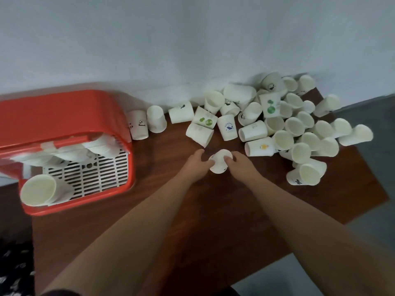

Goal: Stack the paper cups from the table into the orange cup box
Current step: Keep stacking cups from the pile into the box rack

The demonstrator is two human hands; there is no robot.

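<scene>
- Both hands meet in the middle: the left hand (197, 164) and the right hand (238, 166) each curl their fingers round one white paper cup (220, 162), one hand on each side of it.
- That cup sits between the two hands, low over the brown tabletop (213, 210). I cannot tell if it touches the wood, or if it is one cup or a few pushed together.
- Just past the fingertips, and off to the right of the right hand, lies the pile of cups (299, 129). Most are tipped on their sides and many touch each other.
- Well off to the left of the left hand stands the orange cup box (64, 107). Inside it a stack of cups (38, 190) lies on a white grid (96, 174).
- Two loose cups (139, 124) stand just beside the box, on the side nearer the hands.
- I think the step in hand is picking up a cup to take to the box. The job looks far from done, because so many cups lie outside the box.
- The next move likely needs a soft hold, so the thin paper does not squash. Then comes a long carry to the left, and the cup must line up with the stack so it slides on straight.
</scene>
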